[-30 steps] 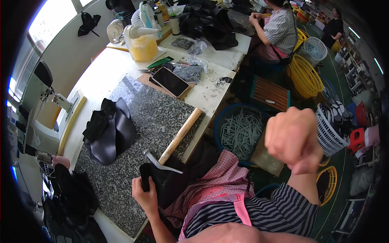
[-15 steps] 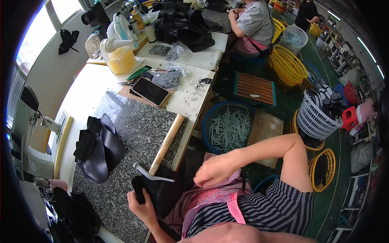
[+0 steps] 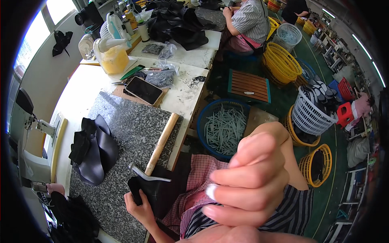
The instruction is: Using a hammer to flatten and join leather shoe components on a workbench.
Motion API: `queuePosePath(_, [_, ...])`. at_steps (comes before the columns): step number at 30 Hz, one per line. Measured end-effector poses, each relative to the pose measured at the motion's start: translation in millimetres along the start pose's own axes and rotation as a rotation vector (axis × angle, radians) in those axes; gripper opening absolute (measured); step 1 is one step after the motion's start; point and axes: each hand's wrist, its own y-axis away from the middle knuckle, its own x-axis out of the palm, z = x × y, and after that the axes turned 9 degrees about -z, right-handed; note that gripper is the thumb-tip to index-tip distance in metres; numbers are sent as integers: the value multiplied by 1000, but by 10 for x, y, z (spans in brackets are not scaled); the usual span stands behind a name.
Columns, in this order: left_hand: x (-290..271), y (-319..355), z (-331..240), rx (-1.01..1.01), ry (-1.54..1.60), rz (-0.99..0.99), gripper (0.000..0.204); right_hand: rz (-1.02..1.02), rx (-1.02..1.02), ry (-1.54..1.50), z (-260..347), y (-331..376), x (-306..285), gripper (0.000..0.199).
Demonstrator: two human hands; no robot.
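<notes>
My left hand (image 3: 139, 208) is closed on the edge of a black leather-like piece (image 3: 160, 198) at the near edge of the table. A hammer (image 3: 160, 142) with a pale wooden handle lies there, its metal head resting over the black piece. Close to the camera, above my lap, my right hand (image 3: 251, 182) is raised with its fingers curled in. Whatever may be inside that hand is hidden; one fingertip shows white. Several black cut pieces (image 3: 95, 150) lie in a loose heap on the speckled stone slab (image 3: 125, 117), left of the hammer.
Beyond the slab are a phone (image 3: 144, 90), plastic bags (image 3: 161, 78) of small dark bits and a container (image 3: 111, 58) of yellow stuff. A blue basket (image 3: 201, 121) of pale strips stands on the floor to the right. Across the table sits a person (image 3: 250, 20).
My right hand has risen from beside my apron toward the camera, fingers still curled. The left hand keeps its hold on the black piece. The whole view has shifted slightly.
</notes>
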Motion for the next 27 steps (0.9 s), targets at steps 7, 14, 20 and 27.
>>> queuePosePath(7, [-64,67,53,-33,-37,-13,11,-6,-7,-427,-217,625,-196,4])
queuePosePath(14, [-3,17,7,19,-28,-8,11,1764,142,-519,-23,2481,-328,22])
queuePosePath(20, [-25,-2,-9,-28,-42,23,12,1796,192,-627,170,2748,-159,31])
queuePosePath(27, [-6,16,23,19,-42,-17,12,1823,92,-702,203,2818,-29,33])
